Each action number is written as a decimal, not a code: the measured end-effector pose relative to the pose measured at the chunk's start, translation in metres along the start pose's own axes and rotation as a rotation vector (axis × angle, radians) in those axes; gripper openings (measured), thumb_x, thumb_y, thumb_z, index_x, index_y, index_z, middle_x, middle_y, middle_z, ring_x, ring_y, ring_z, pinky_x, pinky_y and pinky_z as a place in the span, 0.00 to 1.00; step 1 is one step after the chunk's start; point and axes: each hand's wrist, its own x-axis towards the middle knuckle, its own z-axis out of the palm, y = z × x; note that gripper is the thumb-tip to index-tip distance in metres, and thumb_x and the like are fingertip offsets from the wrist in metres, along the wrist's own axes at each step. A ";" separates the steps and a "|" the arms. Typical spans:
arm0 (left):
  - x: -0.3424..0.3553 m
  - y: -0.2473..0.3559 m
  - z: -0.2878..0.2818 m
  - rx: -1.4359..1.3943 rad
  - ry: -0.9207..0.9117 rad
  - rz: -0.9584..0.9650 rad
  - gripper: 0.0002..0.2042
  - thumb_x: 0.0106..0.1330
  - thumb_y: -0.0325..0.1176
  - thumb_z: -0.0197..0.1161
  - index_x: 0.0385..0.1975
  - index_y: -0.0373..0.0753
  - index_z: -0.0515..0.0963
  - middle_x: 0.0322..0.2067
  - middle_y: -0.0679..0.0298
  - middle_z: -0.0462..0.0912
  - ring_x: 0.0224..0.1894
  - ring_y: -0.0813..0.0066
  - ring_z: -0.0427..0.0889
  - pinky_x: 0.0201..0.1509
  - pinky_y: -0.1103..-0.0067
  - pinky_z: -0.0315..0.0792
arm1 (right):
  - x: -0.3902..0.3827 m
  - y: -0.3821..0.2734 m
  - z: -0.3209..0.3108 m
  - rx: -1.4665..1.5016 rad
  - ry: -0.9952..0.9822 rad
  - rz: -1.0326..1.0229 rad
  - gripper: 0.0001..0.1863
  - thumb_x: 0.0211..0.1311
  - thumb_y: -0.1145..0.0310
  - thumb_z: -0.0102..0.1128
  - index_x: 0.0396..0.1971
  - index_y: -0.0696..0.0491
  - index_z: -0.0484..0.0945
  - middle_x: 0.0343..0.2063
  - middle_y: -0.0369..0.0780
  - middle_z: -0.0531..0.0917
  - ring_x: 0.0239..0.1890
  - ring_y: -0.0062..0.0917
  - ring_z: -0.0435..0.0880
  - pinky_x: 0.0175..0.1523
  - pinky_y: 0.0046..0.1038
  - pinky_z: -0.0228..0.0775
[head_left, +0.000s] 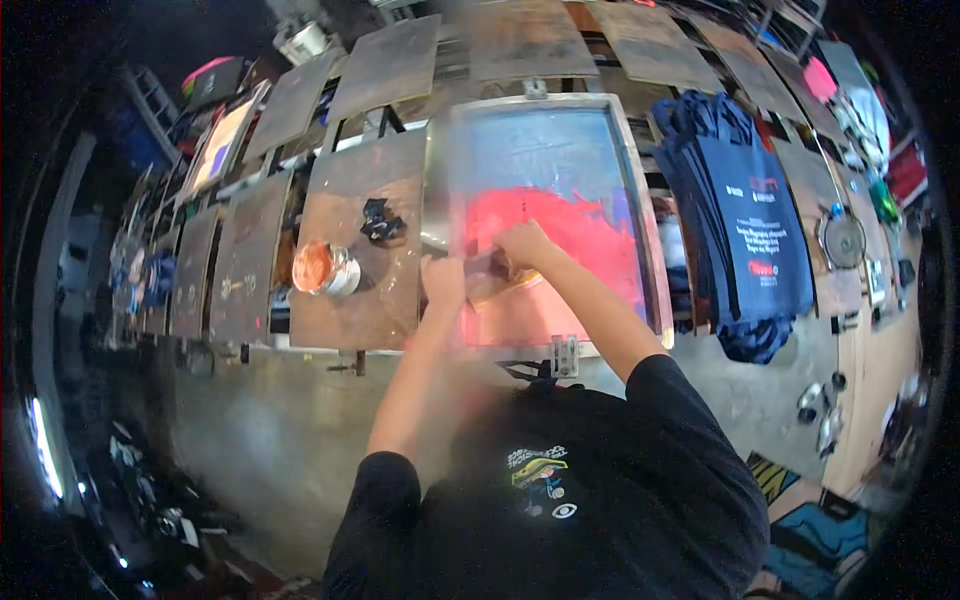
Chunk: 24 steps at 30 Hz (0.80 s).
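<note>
A screen-printing frame [645,220] lies in front of me, its mesh blue at the far part and covered with wet pink-red ink [600,235] across the middle and near parts. Both my hands grip a squeegee [485,266] over the inked mesh. My right hand [525,246] is closed round its right end, while my left hand [443,278] is closed at the left end, by the frame's left side. A smear across the picture blurs the left hand and the squeegee's middle. A yellowish edge [508,290] shows just below the squeegee.
Left of the frame, an open can of orange ink [326,270] and a crumpled black cloth [382,220] rest on a brown board [350,190]. Navy fabric bags [740,220] with white print are piled to the right. More boards [385,70] run along the far side.
</note>
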 end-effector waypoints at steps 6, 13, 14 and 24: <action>-0.009 0.018 -0.006 -0.069 0.148 -0.037 0.20 0.48 0.49 0.74 0.36 0.41 0.83 0.28 0.57 0.86 0.35 0.60 0.85 0.59 0.59 0.65 | -0.019 0.014 0.012 0.065 0.167 -0.127 0.22 0.38 0.61 0.73 0.38 0.44 0.78 0.38 0.38 0.85 0.45 0.36 0.83 0.48 0.46 0.70; 0.068 0.039 -0.027 0.089 0.055 0.290 0.17 0.47 0.46 0.75 0.35 0.47 0.83 0.31 0.60 0.86 0.39 0.63 0.86 0.67 0.57 0.60 | -0.077 0.009 0.025 0.180 0.492 0.323 0.20 0.45 0.69 0.67 0.42 0.51 0.74 0.40 0.43 0.82 0.48 0.40 0.80 0.47 0.43 0.70; 0.077 0.046 -0.031 0.078 0.028 0.354 0.16 0.48 0.46 0.75 0.34 0.47 0.83 0.32 0.63 0.86 0.40 0.64 0.86 0.68 0.56 0.59 | -0.083 0.009 0.028 0.176 0.497 0.344 0.20 0.45 0.69 0.67 0.42 0.51 0.74 0.40 0.43 0.82 0.48 0.40 0.80 0.47 0.43 0.70; 0.104 0.062 -0.013 0.074 0.000 0.491 0.17 0.49 0.40 0.75 0.39 0.48 0.82 0.41 0.65 0.84 0.49 0.69 0.82 0.69 0.60 0.60 | -0.077 -0.008 0.034 0.108 0.596 0.663 0.19 0.50 0.66 0.67 0.42 0.49 0.74 0.41 0.39 0.82 0.48 0.34 0.80 0.47 0.41 0.68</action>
